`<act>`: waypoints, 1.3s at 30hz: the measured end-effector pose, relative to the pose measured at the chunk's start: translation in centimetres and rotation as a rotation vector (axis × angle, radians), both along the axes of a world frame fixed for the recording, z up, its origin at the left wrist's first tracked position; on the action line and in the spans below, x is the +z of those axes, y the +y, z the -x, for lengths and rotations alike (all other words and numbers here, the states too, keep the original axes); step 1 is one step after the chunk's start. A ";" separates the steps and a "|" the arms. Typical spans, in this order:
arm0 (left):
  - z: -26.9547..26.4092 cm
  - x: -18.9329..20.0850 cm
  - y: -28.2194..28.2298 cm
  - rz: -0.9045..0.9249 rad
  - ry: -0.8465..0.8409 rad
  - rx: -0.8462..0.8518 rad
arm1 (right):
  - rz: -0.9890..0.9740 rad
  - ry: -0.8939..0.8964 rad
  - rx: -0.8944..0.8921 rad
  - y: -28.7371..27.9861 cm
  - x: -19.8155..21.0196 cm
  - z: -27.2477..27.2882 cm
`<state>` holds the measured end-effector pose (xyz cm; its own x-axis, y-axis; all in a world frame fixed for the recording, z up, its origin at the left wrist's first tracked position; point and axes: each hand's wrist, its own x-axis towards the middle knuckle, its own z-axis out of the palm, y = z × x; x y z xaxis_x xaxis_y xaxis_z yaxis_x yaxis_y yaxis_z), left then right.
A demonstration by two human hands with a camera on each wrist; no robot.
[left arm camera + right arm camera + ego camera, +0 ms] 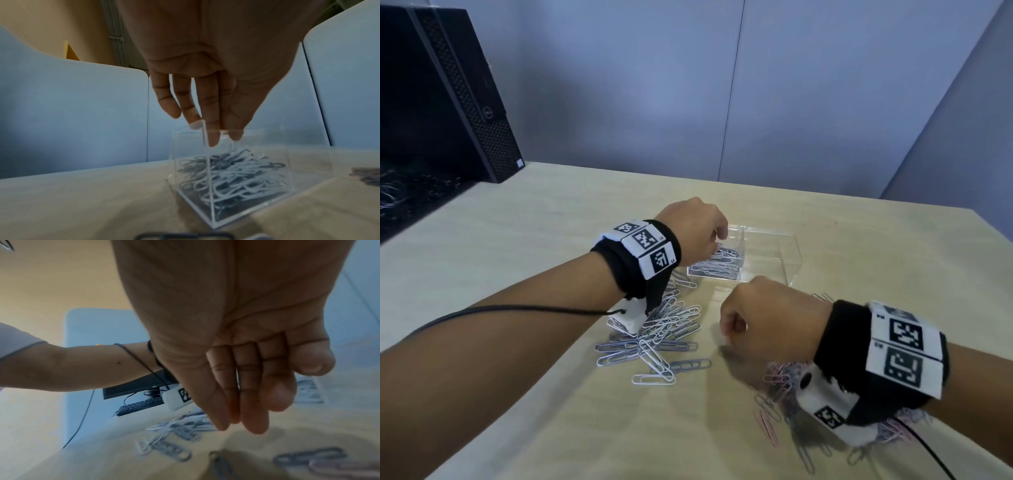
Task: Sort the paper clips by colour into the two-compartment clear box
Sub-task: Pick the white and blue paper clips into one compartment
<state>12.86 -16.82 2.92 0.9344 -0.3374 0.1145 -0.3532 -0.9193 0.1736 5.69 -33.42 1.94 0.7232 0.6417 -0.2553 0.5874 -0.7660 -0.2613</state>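
Pink clips (774, 380) blurred under right hand (767, 329)

- Head view: from above, facing forward and down over the table (517, 240), both hands and the box (774, 253) in sight.
- Left wrist view: low, close, along the left hand (205, 81) to the box (230, 178).
- Right wrist view: close under the right hand (236, 353), facing leftward over the loose clips (164, 443).
- Head and left wrist views share the box.

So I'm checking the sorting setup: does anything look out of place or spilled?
Nothing stands out. The clear box sits upright; its left compartment holds white clips, the right looks empty. Loose clips still lie in piles on the table, awaiting sorting.
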 end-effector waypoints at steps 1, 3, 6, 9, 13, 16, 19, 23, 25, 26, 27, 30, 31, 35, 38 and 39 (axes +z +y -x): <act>0.4 0.1 0.3 0.005 -0.017 -0.009 | 0.017 0.014 0.009 0.1 -0.2 0.4; 1.5 0.5 1.1 0.027 -0.042 -0.023 | 0.035 0.016 0.034 0.3 -0.6 0.9; 4.0 0.8 3.2 0.058 -0.043 -0.044 | 0.028 -0.024 0.078 0.3 -1.0 1.1; 7.3 0.6 5.9 0.056 0.052 -0.025 | 0.019 -0.063 0.135 0.1 -1.4 1.4; 11.7 -0.4 8.8 -0.003 0.189 0.008 | 0.022 -0.126 0.102 -0.8 -1.6 1.2; 13.7 -1.6 9.7 -0.050 0.237 -0.020 | 0.044 -0.194 0.099 -0.9 -1.3 1.2; 14.4 -2.7 10.0 -0.080 0.220 -0.033 | -0.004 -0.147 0.179 0.8 -0.9 2.0; 14.4 -3.3 9.8 -0.100 0.247 -0.020 | -0.009 -0.087 0.239 2.9 -1.7 2.8; 14.4 -3.2 9.7 -0.109 0.251 -0.012 | 0.022 -0.098 0.231 3.4 -2.1 2.8; 14.4 -3.2 9.7 -0.116 0.255 -0.006 | 0.032 -0.102 0.222 3.5 -2.2 2.7; 14.5 -3.2 9.7 -0.124 0.259 0.002 | 0.036 -0.096 0.210 3.5 -2.2 2.5; 14.8 -3.1 9.9 -0.152 0.244 0.025 | 0.005 -0.021 0.155 3.2 -2.2 2.3; 14.9 -3.1 9.9 -0.163 0.233 0.031 | -0.009 -0.003 0.137 2.9 -2.2 2.2; 15.3 -2.8 10.2 -0.113 0.188 0.051 | -0.086 0.009 0.092 2.1 -2.0 2.0; 15.3 -2.8 10.8 -0.015 0.138 0.075 | -0.168 0.018 0.089 2.4 -1.7 2.0; 15.3 -2.6 10.8 0.013 0.119 0.080 | -0.193 0.007 0.101 2.7 -1.6 2.2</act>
<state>-2.48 -6.00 0.27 0.9656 -0.2600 0.0056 -0.2547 -0.9413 0.2217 3.53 -30.73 0.36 0.6514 0.7483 -0.1256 0.6561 -0.6386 -0.4022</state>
